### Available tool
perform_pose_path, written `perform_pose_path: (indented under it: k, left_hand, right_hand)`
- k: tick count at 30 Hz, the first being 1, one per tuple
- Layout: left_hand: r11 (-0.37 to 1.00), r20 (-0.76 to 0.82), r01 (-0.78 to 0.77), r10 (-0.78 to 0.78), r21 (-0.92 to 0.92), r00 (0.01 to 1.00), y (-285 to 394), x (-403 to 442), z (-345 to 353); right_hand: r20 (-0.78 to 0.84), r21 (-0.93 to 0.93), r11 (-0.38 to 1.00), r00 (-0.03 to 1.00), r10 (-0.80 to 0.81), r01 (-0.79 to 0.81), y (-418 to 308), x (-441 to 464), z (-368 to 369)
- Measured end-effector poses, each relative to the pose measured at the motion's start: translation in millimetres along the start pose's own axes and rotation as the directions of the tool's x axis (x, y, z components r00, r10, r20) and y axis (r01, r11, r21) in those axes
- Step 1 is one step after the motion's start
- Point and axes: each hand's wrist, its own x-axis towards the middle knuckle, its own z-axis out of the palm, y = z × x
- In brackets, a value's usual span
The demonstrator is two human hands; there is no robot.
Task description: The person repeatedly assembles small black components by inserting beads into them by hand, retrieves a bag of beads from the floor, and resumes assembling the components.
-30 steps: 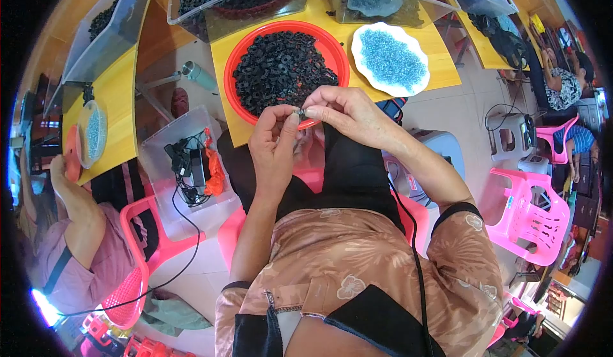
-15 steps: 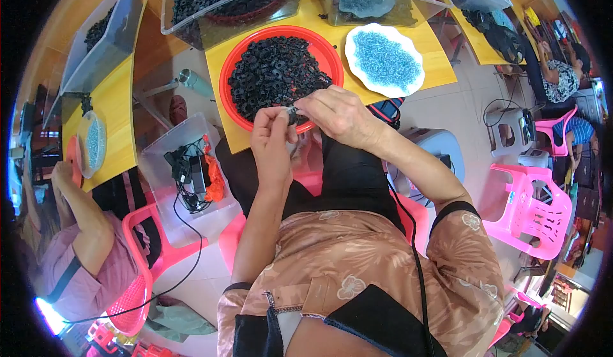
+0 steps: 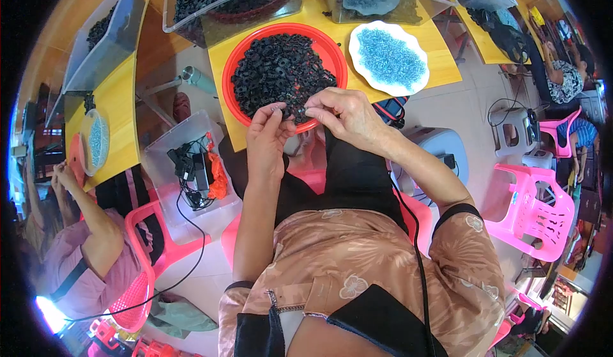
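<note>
Small black ring-like parts fill much of a round red tray on the yellow table. Over the tray's near edge, my left hand is closed in a pinch at the fingertips; what it holds is too small to name. Just to its right, my right hand is also pinched, on something tiny that I cannot make out. A narrow gap separates the two hands. Right of the tray, a white scalloped plate bears many small clear-blue pieces.
Clear bins of black parts stand behind the tray. A clear box with cables and an orange bag is at lower left. A co-worker sits at the left table. Pink chairs stand at right; a black cable runs beside my right arm.
My hands, touching at the fingertips before, are now slightly apart. The co-worker's hand at the left has shifted a little beside the red tray there.
</note>
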Motion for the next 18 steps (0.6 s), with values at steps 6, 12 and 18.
perform_pose_path:
  k: [6,12,18]
  left_hand:
    - [1.000,0.006,0.001,-0.001,-0.003,1.000,3.0,2.1,5.0]
    - [0.999,0.053,-0.022,0.020,0.031,0.998,0.9,-5.7,9.0]
    - [0.966,0.061,-0.137,0.127,0.221,0.990,2.6,-15.2,11.0]
  right_hand:
    - [0.021,0.038,0.995,0.996,0.089,-0.090,-3.3,1.6,-2.1]
    - [0.078,0.112,0.976,0.981,0.180,-0.188,-12.2,6.7,-4.8]
    - [0.151,0.115,0.977,0.976,0.160,-0.178,-11.6,4.1,-4.6]
